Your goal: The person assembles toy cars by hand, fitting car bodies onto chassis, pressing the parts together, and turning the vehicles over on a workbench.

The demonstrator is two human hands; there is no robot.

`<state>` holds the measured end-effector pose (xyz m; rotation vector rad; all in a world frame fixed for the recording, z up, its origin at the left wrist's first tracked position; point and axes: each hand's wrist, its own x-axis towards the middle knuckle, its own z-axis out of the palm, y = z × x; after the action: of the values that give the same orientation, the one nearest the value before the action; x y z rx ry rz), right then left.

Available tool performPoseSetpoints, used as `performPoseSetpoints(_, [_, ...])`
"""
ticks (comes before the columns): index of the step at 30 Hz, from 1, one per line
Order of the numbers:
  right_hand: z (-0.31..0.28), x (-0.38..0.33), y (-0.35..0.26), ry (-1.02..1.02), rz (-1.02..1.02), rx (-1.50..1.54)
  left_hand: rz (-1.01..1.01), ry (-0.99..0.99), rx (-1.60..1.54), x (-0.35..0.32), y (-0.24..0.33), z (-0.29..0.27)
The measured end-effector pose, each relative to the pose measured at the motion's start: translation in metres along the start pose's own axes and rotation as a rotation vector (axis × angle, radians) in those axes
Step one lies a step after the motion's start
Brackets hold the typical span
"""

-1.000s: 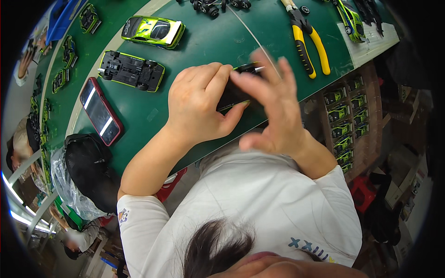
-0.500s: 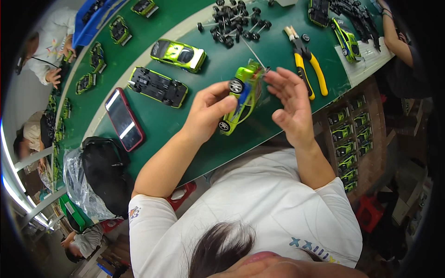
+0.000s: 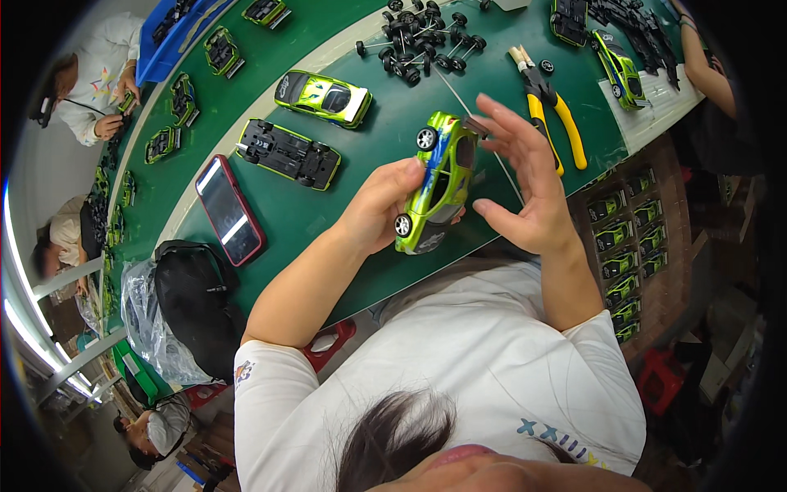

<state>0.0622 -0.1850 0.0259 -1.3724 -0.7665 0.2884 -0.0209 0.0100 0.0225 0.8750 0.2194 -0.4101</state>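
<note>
Left hand (image 3: 381, 201) grasps a green toy car (image 3: 443, 189), thumb laid along its side near the wheel-side edge; the car is held above the green worktop (image 3: 293, 238), close in front of the person, tipped on its side, two silver-hubbed wheels facing left, black bonnet end nearest the body, blue marking along the flank. Right hand (image 3: 529, 180) free of any grip, fingers spread and thumb apart, just beside the car's far end; cannot tell whether a fingertip touches it. Left of the hands: one upright green car (image 3: 324, 98), and just below it an overturned car (image 3: 288, 154), black underside up. Near that, a red-cased phone (image 3: 229, 210), then a black bag (image 3: 193, 295) against clear plastic (image 3: 147, 303). Beyond the hands, a heap of wheeled axles (image 3: 418, 41). To the right, yellow-and-black pliers (image 3: 567, 123), loose wheel (image 3: 546, 66) beside their tip; farther right, another green car (image 3: 619, 70). Upper left, a co-worker's hands hold a small dark-and-green piece (image 3: 127, 102) near a blue bin (image 3: 156, 66)
</note>
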Motion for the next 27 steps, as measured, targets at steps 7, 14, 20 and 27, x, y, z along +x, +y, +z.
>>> performPoseSetpoints(7, [0.003, 0.011, 0.004, -0.11, -0.313, -0.637, 0.021, -0.101, -0.087, 0.0, -0.003, 0.0])
performPoseSetpoints(14, [0.008, 0.012, 0.007, -0.082, -0.462, -0.813, -0.023, -0.055, -0.04, -0.001, -0.005, 0.004])
performPoseSetpoints(20, [0.007, 0.01, 0.012, -0.101, -0.475, -0.78, -0.035, -0.084, 0.103, -0.001, -0.006, 0.0])
performPoseSetpoints(27, [0.011, 0.007, 0.029, 0.067, -0.61, -0.679, -0.107, -0.059, 0.006, 0.003, -0.008, -0.005])
